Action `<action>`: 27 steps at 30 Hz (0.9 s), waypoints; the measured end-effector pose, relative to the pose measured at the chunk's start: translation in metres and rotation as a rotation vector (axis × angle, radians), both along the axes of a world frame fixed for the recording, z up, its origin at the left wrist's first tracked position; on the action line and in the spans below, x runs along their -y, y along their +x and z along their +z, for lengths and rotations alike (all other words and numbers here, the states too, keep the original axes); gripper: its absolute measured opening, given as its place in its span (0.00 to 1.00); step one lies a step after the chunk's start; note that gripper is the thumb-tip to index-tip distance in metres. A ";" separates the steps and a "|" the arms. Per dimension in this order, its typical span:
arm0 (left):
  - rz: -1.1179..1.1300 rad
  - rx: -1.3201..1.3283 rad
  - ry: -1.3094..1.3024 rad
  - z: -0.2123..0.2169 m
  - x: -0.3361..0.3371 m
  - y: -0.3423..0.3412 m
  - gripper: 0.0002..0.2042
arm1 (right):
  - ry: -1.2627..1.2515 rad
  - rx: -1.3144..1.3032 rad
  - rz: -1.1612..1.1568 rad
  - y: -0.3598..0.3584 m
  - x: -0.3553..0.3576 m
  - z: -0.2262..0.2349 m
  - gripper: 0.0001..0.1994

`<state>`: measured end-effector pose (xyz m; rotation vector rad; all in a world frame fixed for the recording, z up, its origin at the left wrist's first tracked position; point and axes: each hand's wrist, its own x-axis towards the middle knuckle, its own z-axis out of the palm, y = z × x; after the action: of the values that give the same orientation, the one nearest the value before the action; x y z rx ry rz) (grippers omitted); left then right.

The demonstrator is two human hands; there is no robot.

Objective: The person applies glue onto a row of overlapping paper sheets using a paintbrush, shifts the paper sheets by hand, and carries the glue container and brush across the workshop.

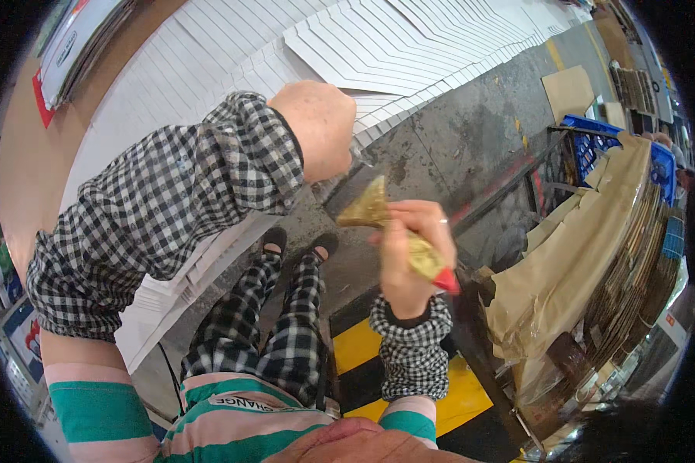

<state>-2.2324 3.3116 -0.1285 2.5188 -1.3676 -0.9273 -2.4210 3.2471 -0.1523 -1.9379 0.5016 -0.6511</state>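
Observation:
My right hand [413, 255] is closed around a flat, flared tool [363, 204] with a yellow handle, a red butt end and a wide dark edge. Whether it is a scraper or a brush I cannot tell. The dark edge points up and left, towards my left hand [316, 127]. That hand is a fist, knuckles up, close to the tool's edge and beside the fanned white sheets [371, 54]. Something greyish and see-through shows under its fingers, too blurred to name. A ring sits on one right-hand finger.
At the right, a cart holds brown paper [571, 262] over flattened cardboard [625, 278], with a blue crate [594, 150] behind. Yellow and black floor stripes [463, 386] lie below my right arm. Printed packages [77, 54] rest on a brown board [23, 139] at the left.

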 end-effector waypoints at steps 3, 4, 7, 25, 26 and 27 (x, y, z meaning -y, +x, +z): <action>-0.042 0.020 0.013 0.003 0.002 -0.001 0.08 | 0.090 0.055 -0.201 0.000 -0.004 0.002 0.03; -0.057 0.033 0.082 0.004 0.003 0.000 0.08 | 0.053 -0.004 -0.106 -0.001 -0.008 0.002 0.03; -0.077 0.050 0.162 0.006 0.006 -0.001 0.10 | -0.042 0.041 0.052 -0.006 -0.016 0.002 0.02; -0.046 0.493 0.374 -0.025 -0.101 -0.077 0.36 | 0.209 0.070 -0.226 -0.100 -0.045 0.003 0.04; 0.075 0.645 0.254 -0.025 -0.119 -0.094 0.39 | 0.248 0.071 -0.253 -0.103 -0.049 0.000 0.04; 0.148 0.750 0.268 -0.027 -0.131 -0.104 0.42 | 0.286 0.085 -0.295 -0.105 -0.052 -0.002 0.05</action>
<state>-2.3360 3.4425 -0.1551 3.3082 -1.2227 -0.1161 -2.5263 3.2987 -0.1540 -1.5744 0.7918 -0.7980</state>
